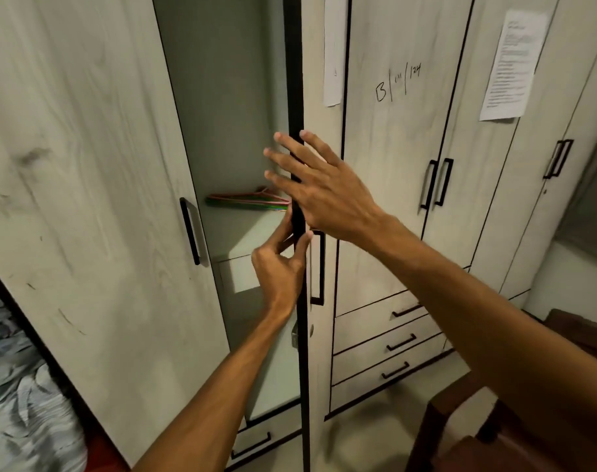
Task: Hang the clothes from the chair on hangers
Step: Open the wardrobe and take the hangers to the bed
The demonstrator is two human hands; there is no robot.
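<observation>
A pale wood-grain wardrobe stands open in front of me. Its right door is seen nearly edge-on, showing a black edge strip. My left hand pinches that black edge just beside the door's black handle. My right hand is spread flat with straight fingers over the same edge, higher up. Inside, a small stack of pink and green hangers lies on the shelf. The left door is swung wide open. A dark wooden chair shows at lower right; no clothes are visible on it.
More closed wardrobe doors and several drawers stand to the right, with paper notices taped on them. A grey patterned bedsheet lies at lower left. A small inner drawer sits under the shelf.
</observation>
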